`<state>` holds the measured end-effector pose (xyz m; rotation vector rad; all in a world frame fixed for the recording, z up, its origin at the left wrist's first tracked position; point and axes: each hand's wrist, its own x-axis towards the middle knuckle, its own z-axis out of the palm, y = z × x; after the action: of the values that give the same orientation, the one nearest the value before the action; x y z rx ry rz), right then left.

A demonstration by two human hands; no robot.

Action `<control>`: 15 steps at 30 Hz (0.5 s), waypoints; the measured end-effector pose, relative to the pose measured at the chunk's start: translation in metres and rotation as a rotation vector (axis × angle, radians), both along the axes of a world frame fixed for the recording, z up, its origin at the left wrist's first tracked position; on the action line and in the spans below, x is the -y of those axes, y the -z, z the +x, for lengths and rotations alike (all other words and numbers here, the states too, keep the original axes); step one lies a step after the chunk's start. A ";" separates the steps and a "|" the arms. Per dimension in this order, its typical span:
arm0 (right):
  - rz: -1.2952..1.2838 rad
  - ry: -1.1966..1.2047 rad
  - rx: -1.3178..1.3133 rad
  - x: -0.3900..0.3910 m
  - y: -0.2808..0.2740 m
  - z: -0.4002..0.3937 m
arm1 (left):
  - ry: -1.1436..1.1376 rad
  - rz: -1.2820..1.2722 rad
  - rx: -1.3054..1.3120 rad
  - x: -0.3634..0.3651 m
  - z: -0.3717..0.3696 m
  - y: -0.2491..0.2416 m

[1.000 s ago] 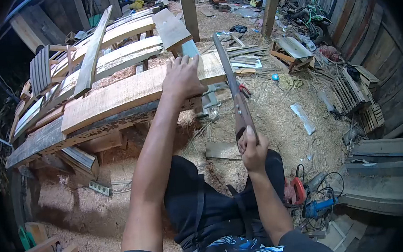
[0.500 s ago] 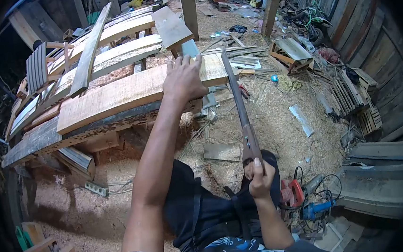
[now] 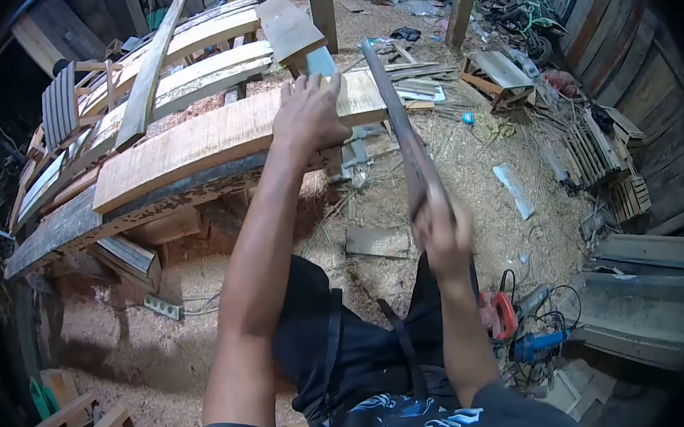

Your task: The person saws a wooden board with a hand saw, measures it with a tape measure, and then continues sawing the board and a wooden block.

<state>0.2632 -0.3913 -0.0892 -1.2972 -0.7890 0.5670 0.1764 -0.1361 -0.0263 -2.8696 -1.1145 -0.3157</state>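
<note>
A pale thick wooden plank lies across a dark, rough beam. Over the plank's right part, my left hand presses down and grips it, fingertips hooked toward the far edge. My right hand, slightly blurred, is closed round the handle of a handsaw. The saw's long blade points away from me and upward, crossing the plank's right end in this view, with its tip past the far edge. The handle is mostly hidden by my fingers.
More planks rest on supports behind. Wood shavings cover the floor, where a blue tape measure, a power strip and red and blue power tools with cords lie. Wooden posts stand at the back; stacked boards sit at right.
The saw and my right hand have moved forward and up, so more blade extends beyond the plank. My left hand keeps its place on the plank.
</note>
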 end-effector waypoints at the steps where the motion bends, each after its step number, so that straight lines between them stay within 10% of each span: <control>1: -0.004 -0.012 0.017 -0.014 -0.005 0.006 | -0.004 0.006 0.000 0.002 -0.001 0.002; 15: 0.043 0.014 -0.089 -0.018 -0.012 0.006 | -0.028 0.032 -0.029 -0.015 0.017 0.003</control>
<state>0.2690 -0.3733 -0.0772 -1.2285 -0.7140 0.5895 0.1933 -0.1212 -0.0297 -2.8190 -1.1328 -0.2863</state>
